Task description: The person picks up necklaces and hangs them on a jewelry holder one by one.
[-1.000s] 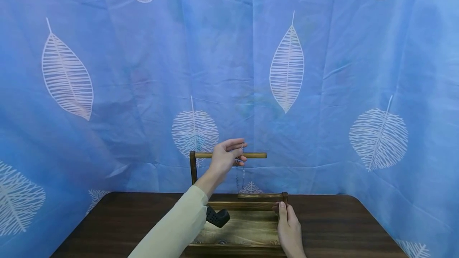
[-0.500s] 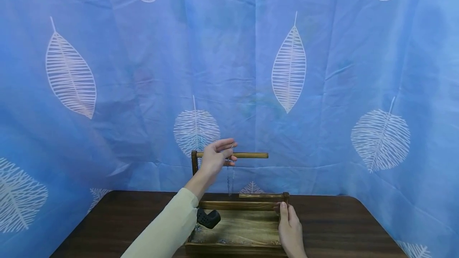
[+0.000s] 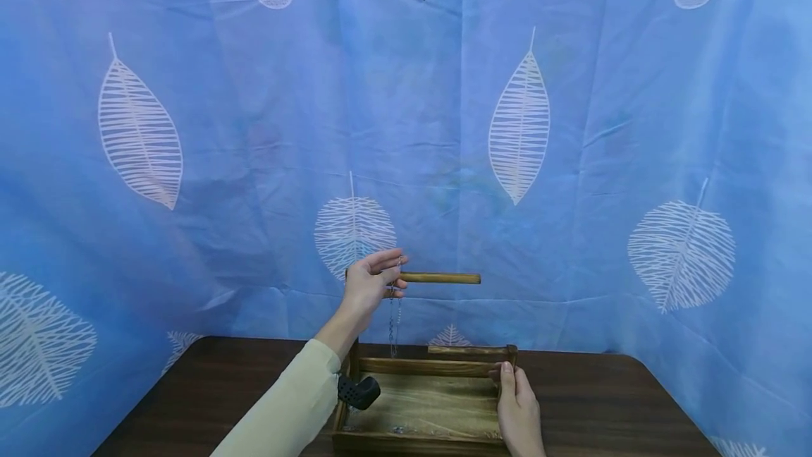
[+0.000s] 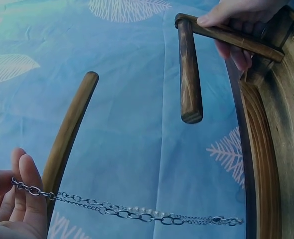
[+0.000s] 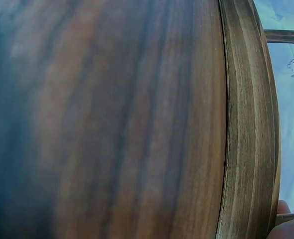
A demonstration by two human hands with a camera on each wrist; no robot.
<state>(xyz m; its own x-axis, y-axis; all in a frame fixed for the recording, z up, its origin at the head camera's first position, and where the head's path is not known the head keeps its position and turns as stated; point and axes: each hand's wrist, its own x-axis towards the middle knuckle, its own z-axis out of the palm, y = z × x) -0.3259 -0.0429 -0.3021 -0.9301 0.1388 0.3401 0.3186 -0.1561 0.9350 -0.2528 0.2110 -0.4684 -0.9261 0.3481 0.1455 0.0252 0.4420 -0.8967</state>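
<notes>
My left hand (image 3: 368,288) is up at the higher wooden bar (image 3: 444,278) of a jewellery stand. It pinches a silver chain necklace (image 4: 147,216) between thumb and fingers. The chain hangs down in a doubled loop, and a short row of clear or pearly beads shows among its links in the left wrist view. The bar's free end points right. Lower down, my right hand (image 3: 520,407) grips the short right post (image 4: 241,42), which carries a lower bar (image 4: 191,79) pointing left. The left post is mostly hidden behind my left hand and forearm.
The stand's base is a shallow wooden tray (image 3: 419,437) with small shiny pieces in its front part. It rests on a dark wooden table (image 3: 603,400). A black wrist device (image 3: 359,392) sits under my left sleeve, over the tray. Behind hangs a blue leaf-print cloth (image 3: 412,125).
My left hand has slid left along the higher bar, carrying the chain with it toward the left post. The right hand keeps its grip on the short post. The head view has shifted slightly.
</notes>
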